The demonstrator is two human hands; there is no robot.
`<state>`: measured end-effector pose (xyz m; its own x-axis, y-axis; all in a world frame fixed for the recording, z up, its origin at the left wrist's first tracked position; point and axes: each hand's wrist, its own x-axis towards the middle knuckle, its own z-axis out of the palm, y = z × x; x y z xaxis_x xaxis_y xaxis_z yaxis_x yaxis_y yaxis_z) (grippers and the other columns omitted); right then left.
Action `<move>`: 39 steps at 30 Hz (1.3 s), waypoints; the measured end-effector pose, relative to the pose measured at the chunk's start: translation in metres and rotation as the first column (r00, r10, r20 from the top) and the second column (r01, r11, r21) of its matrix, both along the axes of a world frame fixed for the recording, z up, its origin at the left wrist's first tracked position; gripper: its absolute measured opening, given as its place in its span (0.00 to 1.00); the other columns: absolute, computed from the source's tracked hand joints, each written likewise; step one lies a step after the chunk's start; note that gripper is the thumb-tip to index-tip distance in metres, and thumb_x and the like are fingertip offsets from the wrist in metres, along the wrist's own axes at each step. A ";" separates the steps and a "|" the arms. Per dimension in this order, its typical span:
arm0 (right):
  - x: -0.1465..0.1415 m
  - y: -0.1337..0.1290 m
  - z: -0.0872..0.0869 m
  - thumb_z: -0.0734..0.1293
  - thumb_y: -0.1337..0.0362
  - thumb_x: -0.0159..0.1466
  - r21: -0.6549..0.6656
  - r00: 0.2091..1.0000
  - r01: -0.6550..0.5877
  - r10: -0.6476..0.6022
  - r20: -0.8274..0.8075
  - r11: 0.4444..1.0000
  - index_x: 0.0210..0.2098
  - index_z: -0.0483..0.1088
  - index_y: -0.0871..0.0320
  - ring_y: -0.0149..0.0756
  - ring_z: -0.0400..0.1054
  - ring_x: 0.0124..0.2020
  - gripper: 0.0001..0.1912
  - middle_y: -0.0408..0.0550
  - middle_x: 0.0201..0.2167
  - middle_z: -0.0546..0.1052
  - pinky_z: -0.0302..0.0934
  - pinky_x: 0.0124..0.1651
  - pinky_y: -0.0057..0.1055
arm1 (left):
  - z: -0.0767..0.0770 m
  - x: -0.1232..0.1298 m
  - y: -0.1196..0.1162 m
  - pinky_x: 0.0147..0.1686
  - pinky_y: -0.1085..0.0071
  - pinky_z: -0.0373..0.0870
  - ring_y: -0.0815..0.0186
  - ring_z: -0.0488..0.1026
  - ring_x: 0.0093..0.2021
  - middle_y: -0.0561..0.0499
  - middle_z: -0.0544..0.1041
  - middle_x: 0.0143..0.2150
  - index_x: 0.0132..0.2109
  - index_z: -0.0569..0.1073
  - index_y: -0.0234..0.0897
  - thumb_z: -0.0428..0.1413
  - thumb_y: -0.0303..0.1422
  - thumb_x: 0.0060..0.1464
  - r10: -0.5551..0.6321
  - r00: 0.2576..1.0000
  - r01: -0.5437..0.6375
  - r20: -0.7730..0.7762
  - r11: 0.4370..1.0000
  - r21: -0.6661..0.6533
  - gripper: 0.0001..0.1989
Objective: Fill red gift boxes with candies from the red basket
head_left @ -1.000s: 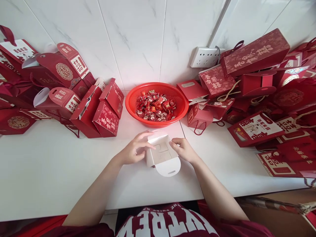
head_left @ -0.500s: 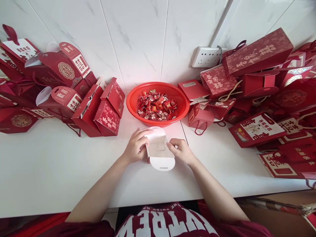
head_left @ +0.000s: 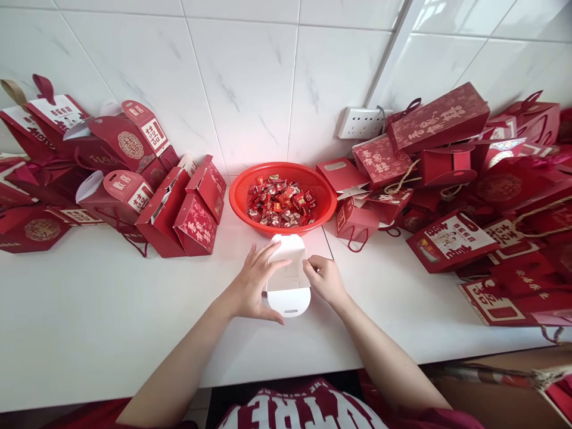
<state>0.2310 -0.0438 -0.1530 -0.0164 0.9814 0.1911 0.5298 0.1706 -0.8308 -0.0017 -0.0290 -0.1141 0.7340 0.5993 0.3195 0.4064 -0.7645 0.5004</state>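
A small paper gift box (head_left: 288,301) stands on the white table in front of me, its top flaps folded out and its white inside showing. My left hand (head_left: 251,285) is at its left side with fingers spread, one finger reaching over the opening and the thumb near the front flap. The fingers of my right hand (head_left: 326,277) are curled in at the right edge, thumb against the box wall. Just behind the box is a red plastic basket (head_left: 328,205) with many small wrapped candies (head_left: 281,202) in it.
Red gift boxes (head_left: 196,223) are grouped on the left of the table (head_left: 134,322). A larger heap of red boxes and bags (head_left: 440,119) lies on the right. A socket strip (head_left: 363,123) is on the tiled wall behind. Below the table at right is a cardboard box (head_left: 487,393).
My left hand has let go of the box's left wall and spread its fingers. The box has turned slightly. My right hand stays at the right edge. The camera view has shifted a little.
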 end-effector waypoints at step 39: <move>-0.030 0.015 0.118 0.56 0.60 0.72 0.258 0.810 -0.572 0.484 0.332 0.779 0.24 0.61 0.56 0.33 0.57 0.27 0.19 0.43 0.23 0.64 0.51 0.32 0.31 | -0.022 -0.008 0.013 0.65 0.46 0.58 0.44 0.56 0.67 0.39 0.56 0.68 0.69 0.54 0.44 0.67 0.46 0.46 0.093 0.983 -0.072 0.157 0.988 -0.134 0.48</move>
<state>0.2008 -0.0284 -0.0355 -0.5999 0.6803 0.4212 0.4424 0.7206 -0.5338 -0.0101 -0.0164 -0.1358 0.6251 0.6990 0.3474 0.3709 -0.6576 0.6557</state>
